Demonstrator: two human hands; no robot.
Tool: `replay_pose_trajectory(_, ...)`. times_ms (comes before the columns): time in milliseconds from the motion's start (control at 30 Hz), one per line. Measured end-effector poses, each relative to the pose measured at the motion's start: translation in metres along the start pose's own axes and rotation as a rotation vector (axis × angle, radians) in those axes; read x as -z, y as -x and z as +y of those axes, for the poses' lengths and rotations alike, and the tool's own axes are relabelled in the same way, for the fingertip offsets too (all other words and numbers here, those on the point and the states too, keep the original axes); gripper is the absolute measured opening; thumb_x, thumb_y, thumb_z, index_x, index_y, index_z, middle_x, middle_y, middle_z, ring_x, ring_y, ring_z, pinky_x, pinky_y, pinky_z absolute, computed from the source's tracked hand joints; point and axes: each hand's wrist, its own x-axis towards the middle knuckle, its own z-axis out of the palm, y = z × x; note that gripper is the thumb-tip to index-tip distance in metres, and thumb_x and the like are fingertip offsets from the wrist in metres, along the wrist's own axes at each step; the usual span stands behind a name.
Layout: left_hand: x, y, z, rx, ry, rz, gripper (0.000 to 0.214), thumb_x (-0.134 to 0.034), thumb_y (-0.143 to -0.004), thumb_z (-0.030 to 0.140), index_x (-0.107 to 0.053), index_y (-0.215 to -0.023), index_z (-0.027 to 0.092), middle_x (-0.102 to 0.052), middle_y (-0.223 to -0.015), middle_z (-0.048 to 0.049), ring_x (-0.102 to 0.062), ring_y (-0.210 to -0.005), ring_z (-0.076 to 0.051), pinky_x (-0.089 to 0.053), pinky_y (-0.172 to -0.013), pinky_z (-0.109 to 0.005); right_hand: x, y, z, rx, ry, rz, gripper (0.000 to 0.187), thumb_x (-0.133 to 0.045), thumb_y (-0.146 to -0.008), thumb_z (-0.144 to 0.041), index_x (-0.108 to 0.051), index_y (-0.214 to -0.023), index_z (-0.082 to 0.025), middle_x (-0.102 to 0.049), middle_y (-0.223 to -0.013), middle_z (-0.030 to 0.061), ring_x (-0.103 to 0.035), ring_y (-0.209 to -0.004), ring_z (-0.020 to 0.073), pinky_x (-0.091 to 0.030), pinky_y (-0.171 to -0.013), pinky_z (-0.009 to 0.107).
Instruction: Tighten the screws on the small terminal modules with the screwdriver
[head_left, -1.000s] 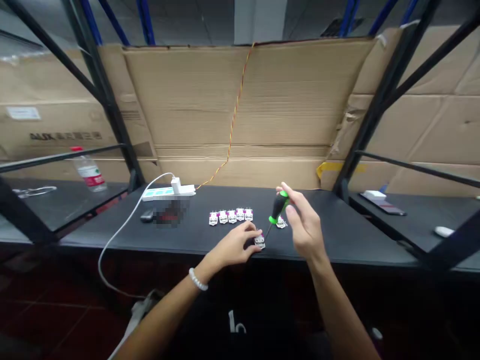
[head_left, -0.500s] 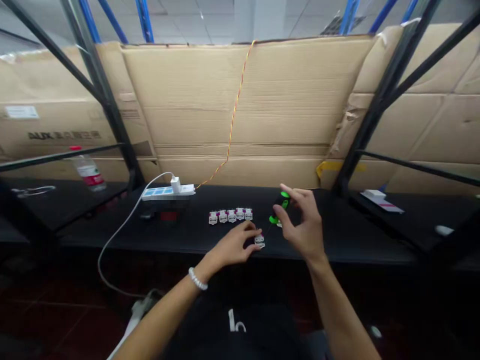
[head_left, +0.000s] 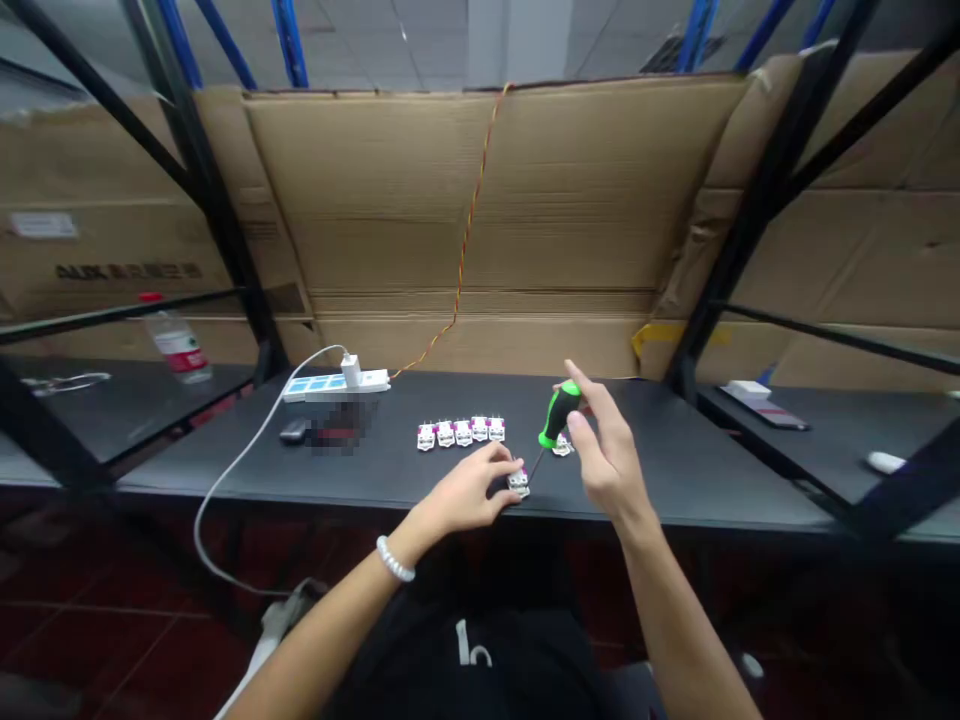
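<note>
My left hand (head_left: 474, 489) rests low on the black tabletop, thumb and fingers closed around a small white part (head_left: 518, 482) with a purple bit. In my right hand (head_left: 606, 447) is a green and black screwdriver (head_left: 559, 414), held by its handle between thumb and fingers. Its thin shaft slants down and left, with the tip at the right side of the white part; whether it sits in a screw is too small to tell. Another white piece (head_left: 561, 445) lies just behind the screwdriver. Beyond my left hand, several similar white and purple parts (head_left: 463, 432) form a row.
A white power strip (head_left: 375, 379) with a plugged-in charger (head_left: 351, 370) lies at the back left, its cable hanging over the front edge. Nearby are a dark mouse-like object (head_left: 295, 431) and a blurred patch. Cardboard (head_left: 480, 220) walls the back; black metal posts stand either side.
My right hand's fingers have shifted on the screwdriver handle, and the handle now shows more fully. My left hand stays in place on the white part. The picture's brightness differs.
</note>
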Motion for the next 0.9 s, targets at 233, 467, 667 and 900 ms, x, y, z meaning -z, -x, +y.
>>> replay_pose_trajectory(233, 0.0003, 0.0003, 0.0004, 0.006, -0.003, -0.009, 0.041, -0.074, -0.098, 0.029, -0.073, -0.138, 0.018, -0.065, -0.128, -0.0128, -0.068, -0.116, -0.027, -0.056, -0.111, -0.044, -0.0056, 0.0024, 0.0003, -0.017, 0.100, 0.128, 0.054, -0.066, -0.100, -0.034, -0.060, -0.152, -0.023, -0.070, -0.108, 0.0079, -0.066, -0.089, 0.0242, -0.060, -0.088, 0.044)
replay_pose_trajectory(467, -0.0013, 0.0000, -0.0016, 0.002, 0.010, 0.004, 0.040, -0.075, -0.098, 0.029, -0.073, -0.137, 0.020, -0.065, -0.128, -0.0123, -0.067, -0.117, -0.028, -0.056, -0.111, -0.044, -0.0008, 0.0012, 0.0022, 0.024, 0.061, 0.099, 0.043, -0.062, -0.103, -0.035, -0.066, -0.143, -0.023, -0.069, -0.123, 0.0125, -0.068, -0.106, 0.0280, -0.060, -0.087, 0.043)
replay_pose_trajectory(667, -0.0010, 0.0005, -0.0012, -0.005, 0.007, 0.005, 0.040, -0.074, -0.098, 0.029, -0.073, -0.137, 0.021, -0.066, -0.127, -0.0116, -0.067, -0.116, -0.027, -0.056, -0.110, -0.044, 0.0001, 0.0014, 0.0053, -0.004, 0.030, 0.118, 0.046, -0.057, -0.105, -0.029, -0.061, -0.151, -0.025, -0.072, -0.122, 0.0107, -0.070, -0.099, 0.0252, -0.060, -0.091, 0.046)
replay_pose_trajectory(900, -0.0007, 0.0006, -0.0016, 0.002, 0.001, 0.004, 0.040, -0.075, -0.098, 0.028, -0.074, -0.137, 0.020, -0.066, -0.128, -0.0120, -0.068, -0.117, -0.028, -0.056, -0.111, -0.044, -0.0015, 0.0007, 0.0060, 0.028, 0.091, 0.148, 0.044, -0.072, -0.098, -0.035, -0.070, -0.141, -0.025, -0.066, -0.125, 0.0126, -0.068, -0.106, 0.0278, -0.062, -0.083, 0.043)
